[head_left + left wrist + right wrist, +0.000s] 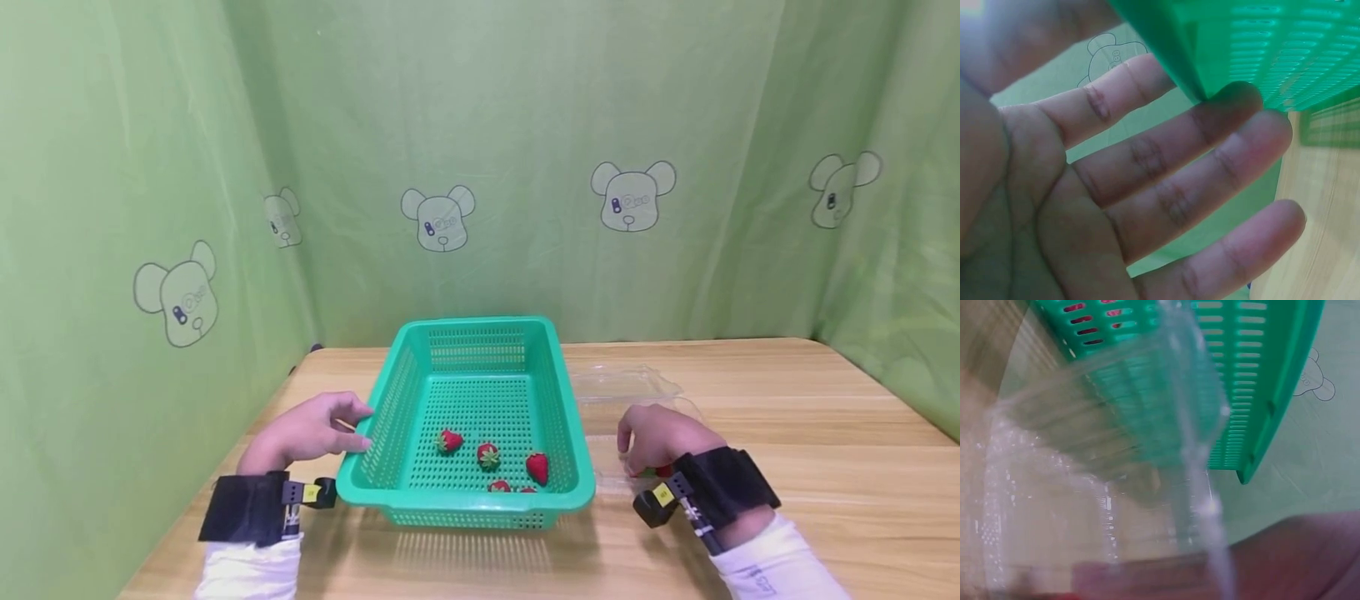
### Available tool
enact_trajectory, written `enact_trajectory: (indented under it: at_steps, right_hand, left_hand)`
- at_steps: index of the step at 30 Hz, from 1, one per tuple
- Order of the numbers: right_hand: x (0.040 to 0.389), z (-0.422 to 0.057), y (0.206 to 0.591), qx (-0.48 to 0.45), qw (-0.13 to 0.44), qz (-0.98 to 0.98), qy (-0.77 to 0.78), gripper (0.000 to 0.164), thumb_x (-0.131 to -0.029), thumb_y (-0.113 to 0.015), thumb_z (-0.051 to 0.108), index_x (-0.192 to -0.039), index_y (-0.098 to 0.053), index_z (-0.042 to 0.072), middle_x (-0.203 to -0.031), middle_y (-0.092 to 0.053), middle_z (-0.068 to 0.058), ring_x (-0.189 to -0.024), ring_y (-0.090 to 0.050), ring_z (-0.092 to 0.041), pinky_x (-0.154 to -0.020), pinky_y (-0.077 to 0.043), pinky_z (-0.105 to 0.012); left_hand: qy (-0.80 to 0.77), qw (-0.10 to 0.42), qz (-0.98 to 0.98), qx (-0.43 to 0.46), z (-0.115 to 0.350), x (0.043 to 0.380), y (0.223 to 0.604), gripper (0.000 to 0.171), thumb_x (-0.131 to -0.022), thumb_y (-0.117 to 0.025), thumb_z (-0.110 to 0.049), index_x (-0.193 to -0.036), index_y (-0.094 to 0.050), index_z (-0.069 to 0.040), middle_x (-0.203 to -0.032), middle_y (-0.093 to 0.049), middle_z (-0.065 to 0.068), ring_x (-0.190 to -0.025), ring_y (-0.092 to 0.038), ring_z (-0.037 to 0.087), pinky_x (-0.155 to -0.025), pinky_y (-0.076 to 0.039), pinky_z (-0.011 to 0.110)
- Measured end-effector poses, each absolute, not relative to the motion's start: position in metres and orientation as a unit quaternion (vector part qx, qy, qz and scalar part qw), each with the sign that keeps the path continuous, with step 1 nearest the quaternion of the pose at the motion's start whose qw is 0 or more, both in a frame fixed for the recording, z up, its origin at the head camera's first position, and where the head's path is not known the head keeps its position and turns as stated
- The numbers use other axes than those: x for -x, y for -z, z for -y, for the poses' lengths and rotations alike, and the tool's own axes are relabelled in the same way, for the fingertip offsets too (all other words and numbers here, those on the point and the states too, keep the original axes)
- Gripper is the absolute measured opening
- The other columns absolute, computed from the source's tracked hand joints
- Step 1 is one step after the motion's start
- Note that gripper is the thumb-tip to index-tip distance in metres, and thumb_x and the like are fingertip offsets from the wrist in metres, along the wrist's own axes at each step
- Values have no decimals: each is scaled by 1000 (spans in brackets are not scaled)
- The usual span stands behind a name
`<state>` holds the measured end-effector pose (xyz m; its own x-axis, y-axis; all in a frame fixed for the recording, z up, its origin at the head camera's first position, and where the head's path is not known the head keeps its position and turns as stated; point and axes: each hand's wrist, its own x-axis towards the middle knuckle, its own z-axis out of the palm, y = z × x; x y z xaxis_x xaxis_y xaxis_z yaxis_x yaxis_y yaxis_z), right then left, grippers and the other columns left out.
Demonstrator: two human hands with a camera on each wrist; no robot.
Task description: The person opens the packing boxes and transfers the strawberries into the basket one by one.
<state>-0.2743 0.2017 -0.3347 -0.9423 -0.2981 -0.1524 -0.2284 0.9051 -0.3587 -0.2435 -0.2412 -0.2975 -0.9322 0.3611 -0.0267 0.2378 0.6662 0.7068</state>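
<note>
My left hand (318,429) is at the left side of the green plastic basket (465,500), its fingertips touching the rim. In the left wrist view its fingers (1197,169) lie nearly straight and spread, some against the basket's outer wall. Several strawberries (537,467) lie in the near part of the basket. To its right, my right hand (667,437) reaches down into a clear plastic box (1110,506), with bent fingers at red strawberries (663,471) mostly hidden under it. I cannot tell whether the fingers grip one.
The clear lid (622,383) stands open behind the box. Basket and box sit side by side on a wooden table (810,450). Green curtains (525,275) with bear-head outlines hang around the back and sides.
</note>
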Motion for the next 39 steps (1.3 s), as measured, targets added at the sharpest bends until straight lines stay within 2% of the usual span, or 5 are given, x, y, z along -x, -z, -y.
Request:
enact_trajectory:
  at_steps: [13,24,33,39]
  right_hand:
    - [275,-199,336,139,121,-969,164,20,-65,-72,-1,-78,-63,11,-78,-59,-7,-65,-53,-22,-55,-46,-30]
    - [273,-198,337,154,114,-965,180,12,-77,-63,-2,-78,-64,10,-72,-61,-5,-61,-55,-19,-52,-48,-29]
    - [278,-198,334,178,85,-966,168,14,-81,-58,-2,-89,-65,6,-84,-63,-7,-69,-53,-19,-57,-46,-31]
    - [280,-197,332,175,69,-966,177,20,-82,-54,-7,-93,-65,4,-83,-62,-8,-69,-52,-21,-57,-45,-32]
  left_hand:
    - [-371,80,-911,-164,241,243,298,28,-82,-72,-17,-101,-57,-3,-126,-57,24,-110,-55,41,-89,-53,52]
    - [-364,79,-913,-166,242,244,299,31,-81,-73,-18,-104,-58,-3,-125,-58,24,-110,-56,40,-88,-53,52]
    - [-368,81,-912,-163,242,244,300,30,-82,-73,-17,-103,-58,-3,-125,-58,24,-110,-56,40,-88,-53,51]
    - [-373,80,-910,-161,242,244,300,30,-82,-73,-16,-104,-58,-3,-125,-58,24,-110,-56,40,-88,-53,51]
